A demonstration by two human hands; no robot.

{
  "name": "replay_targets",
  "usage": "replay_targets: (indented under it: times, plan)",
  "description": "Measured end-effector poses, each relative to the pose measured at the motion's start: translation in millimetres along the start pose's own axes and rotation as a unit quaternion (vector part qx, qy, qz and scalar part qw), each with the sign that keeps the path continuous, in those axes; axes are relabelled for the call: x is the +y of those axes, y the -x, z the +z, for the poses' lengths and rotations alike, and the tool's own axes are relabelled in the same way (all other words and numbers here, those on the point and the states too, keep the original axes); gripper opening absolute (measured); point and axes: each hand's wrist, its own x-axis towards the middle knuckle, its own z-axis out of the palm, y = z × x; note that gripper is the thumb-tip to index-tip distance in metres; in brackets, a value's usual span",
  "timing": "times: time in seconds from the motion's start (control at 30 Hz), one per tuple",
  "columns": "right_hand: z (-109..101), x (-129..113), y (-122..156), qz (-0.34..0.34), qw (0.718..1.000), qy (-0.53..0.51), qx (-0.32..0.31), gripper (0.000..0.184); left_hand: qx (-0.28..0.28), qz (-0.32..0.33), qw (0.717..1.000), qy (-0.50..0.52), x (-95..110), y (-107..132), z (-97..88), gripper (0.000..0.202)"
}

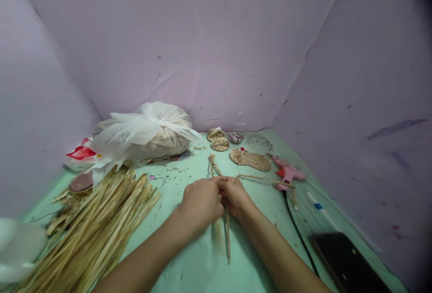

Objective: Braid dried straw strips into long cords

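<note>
My left hand point(201, 203) and my right hand point(234, 195) meet at the middle of the green table point(189, 261), both closed on a straw braid point(213, 165). Its plaited end runs away from my fingers toward the back. Loose straw strips point(228, 239) trail from under my hands toward me. The fingers are pinched tight together around the strands.
A big pile of straw strips point(97, 221) lies at the left. A white plastic bag point(145, 133) of straw sits behind it. Woven straw pieces point(250, 159), small coils point(218, 140), a bead dish point(235, 137), a pink glue gun point(286, 171) with black cord, and a dark phone point(347, 263) lie at the right.
</note>
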Motion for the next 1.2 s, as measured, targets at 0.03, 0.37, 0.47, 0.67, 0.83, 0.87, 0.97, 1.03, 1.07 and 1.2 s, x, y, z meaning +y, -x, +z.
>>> replay_targets:
  times: [0.03,0.37,0.47,0.67,0.83,0.87,0.97,1.03,1.07,1.2]
  plan:
    - [-1.4,-0.4,0.1,-0.002,1.000,0.007,-0.004,0.009,0.025,0.001,1.000,0.017,-3.2,-5.0,-3.8,0.009]
    - [-10.3,-1.8,-4.2,-0.043,0.987,0.129,-0.083,0.012,-0.144,-0.119,0.933,0.306,-27.8,-30.7,7.8,0.009]
    - [-13.7,0.2,-7.4,-0.111,0.955,0.270,-0.062,0.012,-0.117,-0.123,0.957,0.237,-33.1,-33.2,12.0,0.011]
    - [-8.5,-2.2,6.6,-0.249,0.774,0.580,0.050,0.020,0.046,-0.038,0.996,0.064,-45.6,-40.8,22.0,0.008]
    - [5.1,-9.7,27.3,-0.236,0.671,0.691,0.129,0.023,0.042,-0.041,0.989,0.138,-45.8,-43.5,23.5,0.012]
    - [8.1,-10.3,30.6,-0.229,0.667,0.698,0.126,0.023,0.037,-0.057,0.983,0.170,-43.2,-42.5,22.1,0.014]
    - [17.0,-8.5,39.3,-0.206,0.664,0.711,0.103,0.021,0.005,-0.119,0.961,0.250,-32.8,-35.9,15.6,0.019]
    - [22.8,-4.7,44.0,-0.185,0.663,0.721,0.083,0.021,-0.031,-0.146,0.949,0.278,-27.7,-31.1,11.1,0.021]
    - [25.5,-2.4,46.0,-0.174,0.662,0.726,0.072,0.021,-0.044,-0.146,0.946,0.287,-26.5,-29.5,9.5,0.021]
    - [31.9,3.6,50.4,-0.160,0.656,0.736,0.039,0.022,-0.054,-0.107,0.950,0.288,-31.5,-31.1,8.1,0.013]
